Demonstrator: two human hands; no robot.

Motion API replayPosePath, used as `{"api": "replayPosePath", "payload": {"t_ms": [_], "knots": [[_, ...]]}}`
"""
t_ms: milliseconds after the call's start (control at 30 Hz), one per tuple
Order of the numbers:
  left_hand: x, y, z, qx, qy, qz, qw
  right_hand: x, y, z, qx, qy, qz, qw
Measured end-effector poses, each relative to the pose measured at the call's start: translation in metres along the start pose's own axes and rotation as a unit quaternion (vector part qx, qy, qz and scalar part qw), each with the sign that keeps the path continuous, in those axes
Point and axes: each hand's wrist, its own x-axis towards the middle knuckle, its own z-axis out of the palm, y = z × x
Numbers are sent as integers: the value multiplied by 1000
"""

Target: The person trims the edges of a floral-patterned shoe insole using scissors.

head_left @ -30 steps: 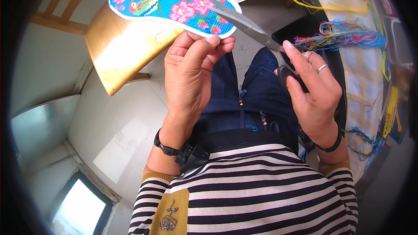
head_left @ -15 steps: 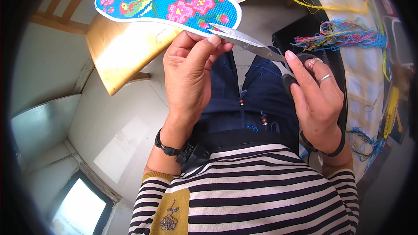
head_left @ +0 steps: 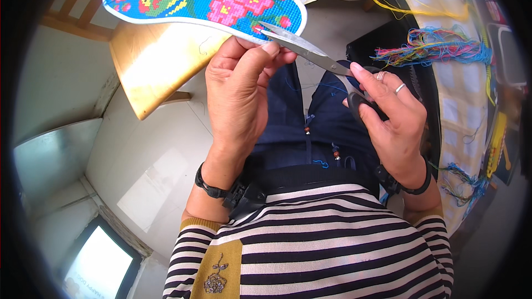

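Note:
Pinched at its near edge by my left hand [head_left: 241, 80] is an embroidered insole [head_left: 202, 3], blue with pink flowers, a red, yellow and green figure and a white border. My right hand [head_left: 390, 113] grips a pair of scissors [head_left: 313, 52] by its dark handles. The blades point left and are slightly parted, their tips over the insole's surface just above my left fingertips. Whether a thread lies between the blades is too small to tell. Loose blue thread [head_left: 327, 86] lies across my dark trousers below.
A light wooden chair seat [head_left: 155, 61] stands at the left. Along the right, a checked cloth [head_left: 460, 105] carries a bundle of multicoloured threads [head_left: 432, 47], yellow strands [head_left: 410, 8] and a smaller blue skein [head_left: 468, 182]. A lit screen [head_left: 102, 263] is at lower left.
The insole has shifted left and slightly up, tilting a little. My right hand and the scissors have moved left, bringing the tips further over the insole.

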Motion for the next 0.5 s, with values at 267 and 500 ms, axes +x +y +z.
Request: {"api": "replayPosePath", "payload": {"t_ms": [267, 500], "knots": [[-1, 4, 1, 17, 0, -17, 1000, 15, -10, -21, 516, -213, 384, 735], [0, 6, 1, 20, -11, -18, 1000, 15, -15, -16, 416, -178, 319, 833]]}}
